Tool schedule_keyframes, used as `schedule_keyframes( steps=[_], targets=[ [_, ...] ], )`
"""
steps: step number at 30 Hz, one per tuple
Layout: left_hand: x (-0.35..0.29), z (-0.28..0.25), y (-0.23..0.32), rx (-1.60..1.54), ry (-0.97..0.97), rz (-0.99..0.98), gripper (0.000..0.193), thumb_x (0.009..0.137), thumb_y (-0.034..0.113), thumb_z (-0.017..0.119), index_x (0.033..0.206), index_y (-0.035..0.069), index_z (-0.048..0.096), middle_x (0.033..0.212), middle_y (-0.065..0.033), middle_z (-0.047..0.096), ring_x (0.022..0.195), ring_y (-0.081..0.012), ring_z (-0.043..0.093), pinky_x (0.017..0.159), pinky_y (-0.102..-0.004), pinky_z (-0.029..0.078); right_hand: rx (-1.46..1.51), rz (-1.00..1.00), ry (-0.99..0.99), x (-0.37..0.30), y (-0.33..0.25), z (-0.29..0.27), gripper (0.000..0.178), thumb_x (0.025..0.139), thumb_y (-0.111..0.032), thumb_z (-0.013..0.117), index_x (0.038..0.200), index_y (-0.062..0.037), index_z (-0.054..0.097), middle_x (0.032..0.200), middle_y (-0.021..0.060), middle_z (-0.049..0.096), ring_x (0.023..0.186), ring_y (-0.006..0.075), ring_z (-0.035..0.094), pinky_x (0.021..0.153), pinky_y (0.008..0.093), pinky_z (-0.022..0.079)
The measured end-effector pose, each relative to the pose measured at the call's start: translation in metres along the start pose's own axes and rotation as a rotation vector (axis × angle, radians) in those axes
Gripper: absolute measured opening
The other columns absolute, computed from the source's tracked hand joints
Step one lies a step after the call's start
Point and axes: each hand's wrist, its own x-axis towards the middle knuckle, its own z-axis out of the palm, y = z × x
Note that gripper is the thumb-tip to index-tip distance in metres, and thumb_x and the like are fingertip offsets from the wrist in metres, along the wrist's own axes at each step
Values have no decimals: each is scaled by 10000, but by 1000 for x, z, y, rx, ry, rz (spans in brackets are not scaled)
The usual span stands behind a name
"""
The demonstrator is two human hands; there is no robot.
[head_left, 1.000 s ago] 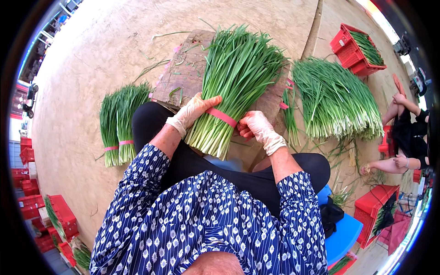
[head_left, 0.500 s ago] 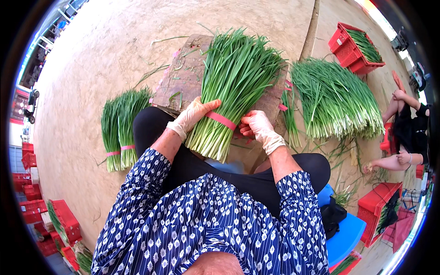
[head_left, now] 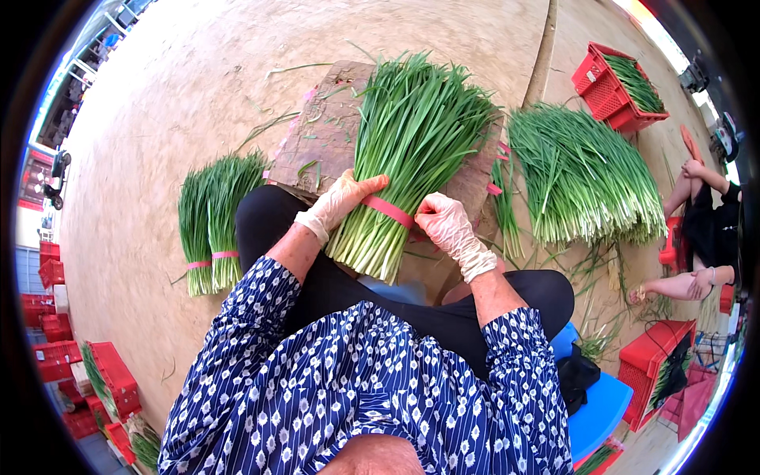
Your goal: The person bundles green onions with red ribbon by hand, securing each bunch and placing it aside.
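Note:
A thick bunch of garlic chives (head_left: pixel 416 127) leans over a worn wooden block (head_left: pixel 317 146), pale stem ends toward me. A pink band (head_left: pixel 388 210) goes round its stems. My left hand (head_left: pixel 340 199), in a thin whitish glove, grips the bunch from its left side, thumb lying along the stems just above the band. On the other side, my gloved right hand (head_left: pixel 449 225) is closed in a pinch at the band's right end. What lies between those fingertips is mostly hidden, but they meet the band there.
Two banded bunches (head_left: pixel 218 222) stand on the ground at left. A large loose pile of chives (head_left: pixel 586 174) lies at right, a red crate (head_left: pixel 619 89) behind it. Another person's legs (head_left: pixel 681 281) show at far right. Beside me is a blue stool (head_left: pixel 598 412).
My right hand has turned slightly, its fingers now curled tighter at the band's end. My left hand keeps its hold on the bunch. The whole view has shifted a little.

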Motion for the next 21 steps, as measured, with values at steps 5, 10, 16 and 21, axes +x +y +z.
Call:
schedule_keyframes(
  steps=[5,10,16,21],
  targets=[
    [0,1,-1,-65,-67,45,621,843,437,775,1216,-28,597,997,-103,695,807,-153,665,729,-312,558,352,152,-244,-6,-2,11,71,825,-72,662,797,-6,660,753,115,687,651,176,654,611,313,539],
    [-10,4,13,-219,-173,41,699,796,367,843,1290,-21,535,1076,-119,681,922,-182,667,782,-344,572,591,225,-957,-23,-73,-11,175,900,-126,676,975,25,723,862,100,735,708,133,682,652,272,564],
    [15,-1,-11,-153,-86,50,748,777,346,868,1322,7,484,1140,-105,652,960,-177,642,828,-345,558,-17,673,-455,10,-14,-43,667,890,-602,637,1076,37,669,865,146,699,729,226,698,598,343,569],
    [24,-4,-25,121,7,196,830,719,338,910,1303,-55,470,1139,-118,648,1019,-159,608,880,-321,526,551,508,-132,11,0,14,669,810,-588,752,1058,22,637,800,97,677,570,193,645,484,328,526]
  ],
)
